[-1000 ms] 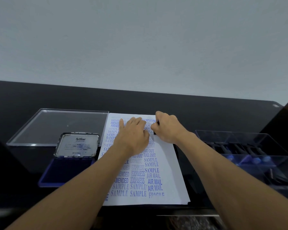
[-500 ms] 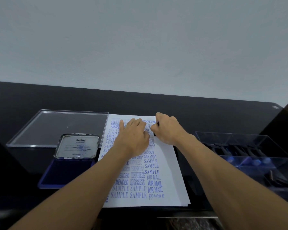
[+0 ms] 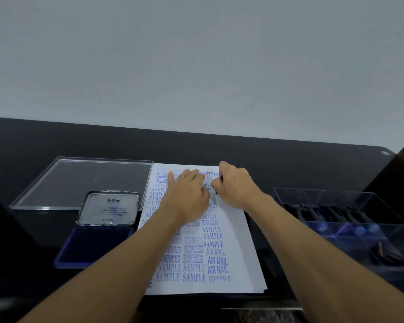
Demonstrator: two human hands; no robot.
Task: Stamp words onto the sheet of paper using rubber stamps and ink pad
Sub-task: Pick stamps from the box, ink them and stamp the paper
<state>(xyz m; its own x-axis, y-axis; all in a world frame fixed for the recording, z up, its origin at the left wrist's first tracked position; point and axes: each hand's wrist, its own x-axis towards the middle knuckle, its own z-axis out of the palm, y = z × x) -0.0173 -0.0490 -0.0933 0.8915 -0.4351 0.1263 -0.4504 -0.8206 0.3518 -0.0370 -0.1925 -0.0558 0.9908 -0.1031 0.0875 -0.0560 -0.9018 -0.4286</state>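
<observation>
White paper sheet point(image 3: 240, 252), limp, likely slippery: flat-fingered left hand point(image 3: 187, 194) pins it; right hand point(image 3: 237, 187) pinches small dark rubber stamp point(image 3: 216, 192).

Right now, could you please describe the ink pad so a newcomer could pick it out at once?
On the black table, find the white sheet of paper covered in blue words. The ink pad lies left of it, towards the near edge. Unlike the flat clear plastic lid behind it, it is an open dark blue case whose raised metal lid reads Artline.
</observation>
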